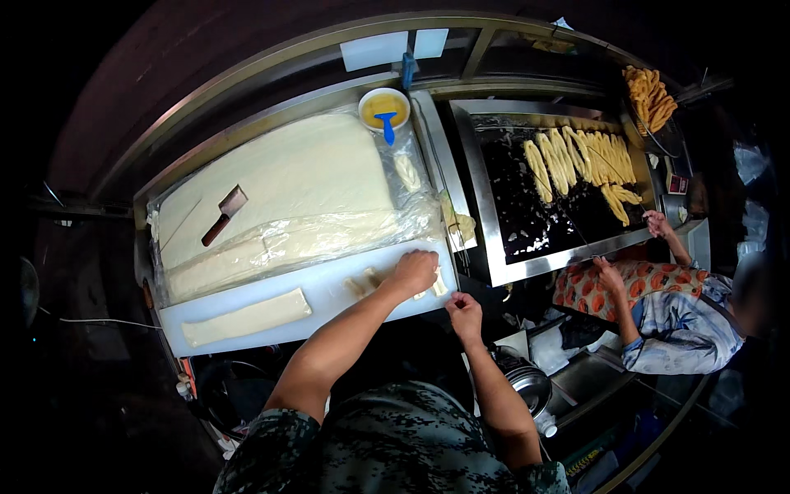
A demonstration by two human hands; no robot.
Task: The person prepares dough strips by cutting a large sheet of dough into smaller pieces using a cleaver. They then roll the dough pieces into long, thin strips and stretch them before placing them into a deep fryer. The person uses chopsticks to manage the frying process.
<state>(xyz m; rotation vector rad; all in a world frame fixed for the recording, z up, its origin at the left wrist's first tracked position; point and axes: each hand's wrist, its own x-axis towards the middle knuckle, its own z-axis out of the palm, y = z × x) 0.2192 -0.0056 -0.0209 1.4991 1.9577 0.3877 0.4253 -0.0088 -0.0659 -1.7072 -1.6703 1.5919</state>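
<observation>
My left hand (pixel 418 272) is curled over the right end of a white cutting board (pixel 333 302), among short strips of dough (pixel 439 283). Its fingers are partly hidden, so whether they grip a strip does not show. At the board's right corner my right hand (pixel 464 316) has its thumb and fingers drawn together; anything between them is too small to make out. A long flat band of dough (pixel 247 317) lies on the board's left part. Behind the board spreads a large dough slab (pixel 290 163), its front part under clear plastic film. A cleaver (pixel 224 215) with a dark handle rests on it.
Beyond the slab stands a white bowl (pixel 384 110) of yellow liquid with a blue brush (pixel 386 123). To the right, dough sticks (pixel 565 160) fry in a steel-rimmed vat of dark oil (pixel 518 216). A co-worker's hands (pixel 610 278) hold thin sticks there. Fried sticks (pixel 649 99) fill a basket.
</observation>
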